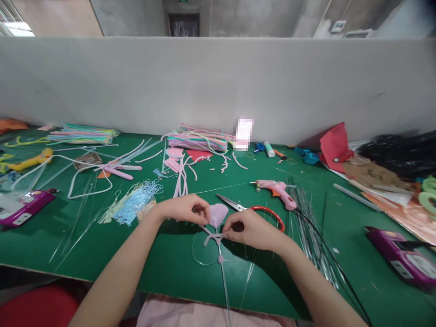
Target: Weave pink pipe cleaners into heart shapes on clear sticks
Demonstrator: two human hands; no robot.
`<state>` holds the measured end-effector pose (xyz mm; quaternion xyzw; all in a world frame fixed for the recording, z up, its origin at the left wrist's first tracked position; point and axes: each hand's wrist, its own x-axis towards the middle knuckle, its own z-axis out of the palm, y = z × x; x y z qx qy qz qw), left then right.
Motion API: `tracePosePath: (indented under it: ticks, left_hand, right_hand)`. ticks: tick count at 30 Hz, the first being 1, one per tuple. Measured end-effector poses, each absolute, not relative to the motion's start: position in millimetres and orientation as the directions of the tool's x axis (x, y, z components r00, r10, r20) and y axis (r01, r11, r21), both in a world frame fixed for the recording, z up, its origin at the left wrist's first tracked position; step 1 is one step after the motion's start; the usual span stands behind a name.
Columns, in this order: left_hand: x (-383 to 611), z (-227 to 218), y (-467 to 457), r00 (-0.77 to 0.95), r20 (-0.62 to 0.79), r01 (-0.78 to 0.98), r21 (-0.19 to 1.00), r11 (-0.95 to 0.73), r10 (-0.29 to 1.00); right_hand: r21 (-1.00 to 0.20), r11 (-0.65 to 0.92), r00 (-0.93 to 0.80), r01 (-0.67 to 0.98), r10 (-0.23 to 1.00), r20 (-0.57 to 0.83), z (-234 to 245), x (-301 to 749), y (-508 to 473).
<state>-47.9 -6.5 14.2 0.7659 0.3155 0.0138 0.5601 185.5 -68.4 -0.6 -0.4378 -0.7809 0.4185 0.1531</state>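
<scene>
A pale lilac pipe cleaner (211,236) crosses over itself on a thin stem, just below a lilac petal shape (218,214). Fingers of my left hand (189,209) are pinched on the pipe cleaner's left part. My right hand (254,229) has thumb and forefinger closed on its right end. The stem (224,281) runs down toward the table's front edge, with a small lilac ball (220,259) partway along it. A loop of clear thread curves beside the stem. Behind my right hand lie scissors with red handles (277,218), partly covered by it.
A pink glue gun (279,188) lies right of the scissors beside thin wires (306,227). Blue tassels (136,200) are at left, pipe cleaner bundles (197,140) at the back. Purple devices (400,254) sit toward both sides. A grey partition (204,81) stands behind the green table (163,268).
</scene>
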Motion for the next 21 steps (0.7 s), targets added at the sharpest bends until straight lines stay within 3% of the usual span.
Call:
tracePosePath:
  ticks: [4, 6, 11, 16, 21]
  left_hand:
    - [-48, 18, -7, 0.761, -0.354, 0.528, 0.826, -0.200, 0.544]
    - [-48, 19, -7, 0.695, -0.348, 0.576, 0.793, -0.197, 0.630]
    - [-50, 18, -5, 0.414, -0.364, 0.667, 0.745, -0.006, 0.834]
    - [-46, 12, -6, 0.473, -0.331, 0.691, 0.715, -0.110, 0.817]
    - [-37, 8, -11, 0.390, -0.408, 0.716, 0.698, 0.006, 0.825]
  right_hand:
    - [-0.807, 0.249, -0.590, 0.535, 0.794, -0.146, -1, 183, -69]
    - [-0.828, 0.236, -0.572, 0.508, 0.811, -0.120, -1, 184, -69]
    - [-0.888, 0.131, -0.584, 0.442, 0.792, -0.174, -3, 183, -69]
    - [-0.890, 0.136, -0.522, 0.434, 0.844, -0.125, -8, 171, -71]
    - [-0.756, 0.259, -0.425, 0.602, 0.905, -0.028, -16, 161, -72]
